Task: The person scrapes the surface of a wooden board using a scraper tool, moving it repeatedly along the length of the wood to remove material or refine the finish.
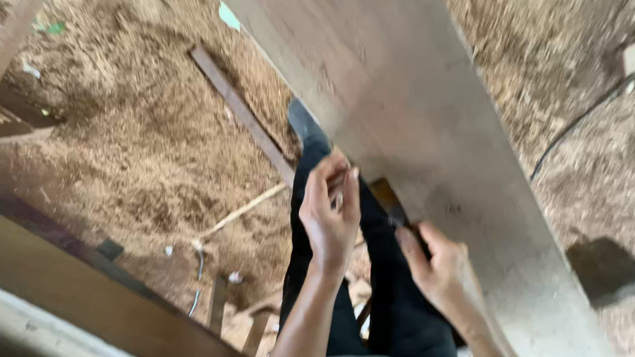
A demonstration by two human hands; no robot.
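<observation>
Two hands at the near edge of a wide plank [400,110]. Our left hand [328,217] has fingers curled, tips pinched at the plank's edge, maybe on sth small, can't tell what. Our right hand [435,262] is wrapped shut round a dark handle [397,212] of a tool w/ a tan part, tucked under the plank edge. We judge we're mid-step, working that edge w/ the tool; the next move prob. calls for a steady left hold while the right drives. Tool's long axis runs lower-right to upper-left, tip pointing up-left along the edge. Plank runs from top centre to bottom right, over a sawdust floor [137,136]. A thin slat [240,114] lies there.
</observation>
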